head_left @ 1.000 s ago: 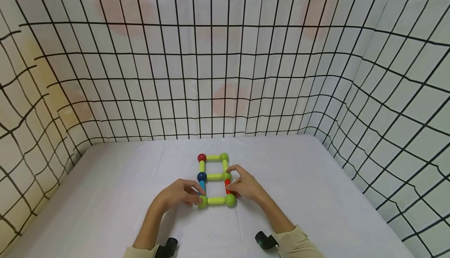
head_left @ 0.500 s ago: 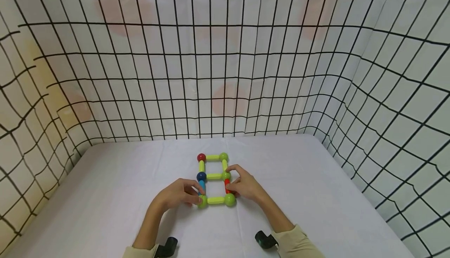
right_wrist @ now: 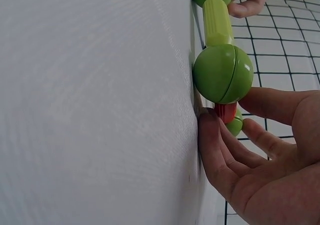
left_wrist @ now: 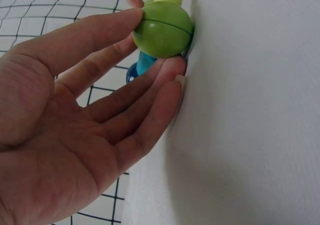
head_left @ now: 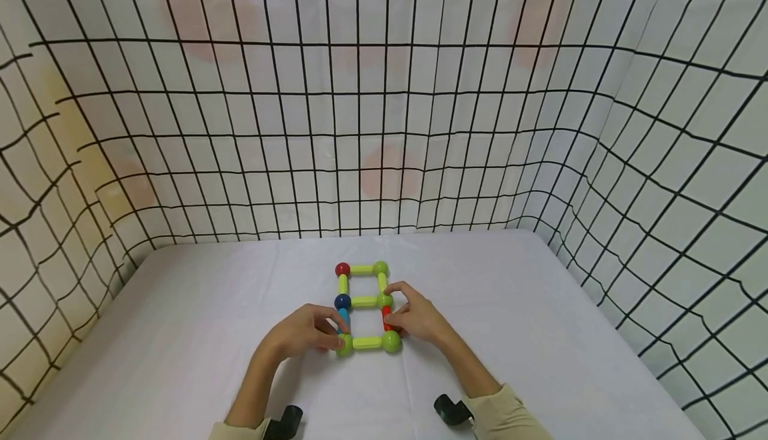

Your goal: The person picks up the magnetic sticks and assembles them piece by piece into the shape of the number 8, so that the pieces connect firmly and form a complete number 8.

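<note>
A ladder-shaped frame of balls and rods lies flat on the white table, two squares end to end. At its near left corner my left hand (head_left: 303,331) holds a green ball (left_wrist: 162,31), thumb on it and fingers beside it and the light-blue rod (head_left: 344,319). My right hand (head_left: 422,317) pinches the red rod (head_left: 387,319) on the right side, with the index finger reaching the middle green ball (head_left: 385,300). The near right green ball (right_wrist: 223,74) sits by the right thumb. A yellow-green rod (head_left: 367,343) joins the two near balls.
A dark-blue ball (head_left: 343,302) and a red ball (head_left: 343,269) form the frame's left side farther off. Black netting (head_left: 372,113) rises behind and along both sides of the white-covered table (head_left: 510,333). Dark wrist devices (head_left: 453,410) sit near the sleeves.
</note>
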`<state>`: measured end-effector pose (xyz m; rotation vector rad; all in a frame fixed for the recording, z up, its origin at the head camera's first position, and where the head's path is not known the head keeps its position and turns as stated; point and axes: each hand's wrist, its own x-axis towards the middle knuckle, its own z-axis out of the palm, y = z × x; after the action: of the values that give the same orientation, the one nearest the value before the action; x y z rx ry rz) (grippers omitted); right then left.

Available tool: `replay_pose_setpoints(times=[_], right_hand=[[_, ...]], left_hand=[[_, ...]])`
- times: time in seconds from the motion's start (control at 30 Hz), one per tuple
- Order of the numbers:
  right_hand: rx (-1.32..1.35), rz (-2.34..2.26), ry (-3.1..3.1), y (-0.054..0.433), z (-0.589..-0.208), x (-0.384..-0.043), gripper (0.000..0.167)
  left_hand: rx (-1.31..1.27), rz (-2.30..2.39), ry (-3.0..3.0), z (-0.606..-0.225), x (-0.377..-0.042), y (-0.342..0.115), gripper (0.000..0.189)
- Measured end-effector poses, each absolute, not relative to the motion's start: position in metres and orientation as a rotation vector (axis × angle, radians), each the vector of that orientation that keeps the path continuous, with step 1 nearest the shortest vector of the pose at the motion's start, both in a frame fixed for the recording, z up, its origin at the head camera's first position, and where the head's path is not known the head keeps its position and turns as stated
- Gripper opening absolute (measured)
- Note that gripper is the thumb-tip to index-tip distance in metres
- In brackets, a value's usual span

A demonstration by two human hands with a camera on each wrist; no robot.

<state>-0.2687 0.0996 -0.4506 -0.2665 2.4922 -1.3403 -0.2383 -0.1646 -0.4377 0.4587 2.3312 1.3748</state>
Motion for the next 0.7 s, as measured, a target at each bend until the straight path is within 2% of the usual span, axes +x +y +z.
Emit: replay_pose_setpoints(times=[0.7], right_hand=[[-0.278,-1.333,2.488,0.1026,-0.4481,-0.2666,0.046]], left_hand=[[0.474,1.335,2.341,-0.435,-0.2361,-0.1677,0.022]])
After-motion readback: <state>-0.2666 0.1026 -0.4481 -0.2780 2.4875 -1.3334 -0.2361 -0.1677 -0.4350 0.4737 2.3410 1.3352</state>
